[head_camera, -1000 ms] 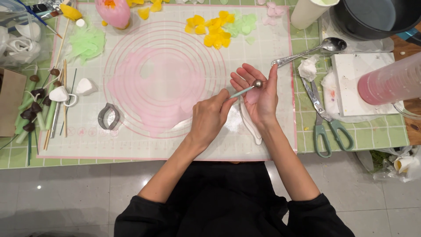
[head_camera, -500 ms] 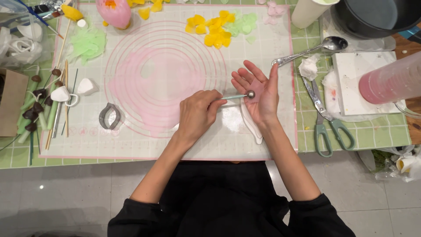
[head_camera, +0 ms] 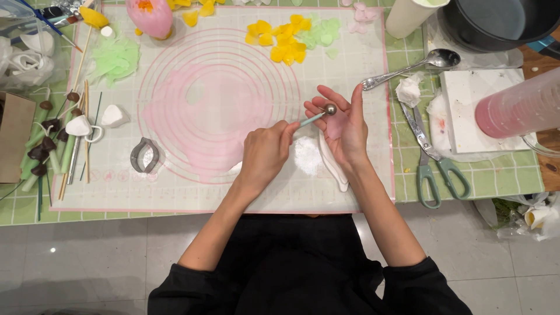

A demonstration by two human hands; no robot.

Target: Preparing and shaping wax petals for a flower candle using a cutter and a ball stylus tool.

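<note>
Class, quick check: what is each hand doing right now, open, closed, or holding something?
Left hand: closed on the ball-tipped tool.
Right hand: open, palm up, a pink piece on it under the tool's ball.

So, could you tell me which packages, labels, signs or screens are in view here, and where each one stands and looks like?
Brown cardboard box: far left edge of the table, flat, rectangular, only partly in frame.
Clear plastic wrapping: upper left corner, crumpled, holding white pieces.
Silicone mat: centre of the table, whitish with a pink border, printed pink concentric rings and small pink symbols along its near edge.
No signs or screens show.
</note>
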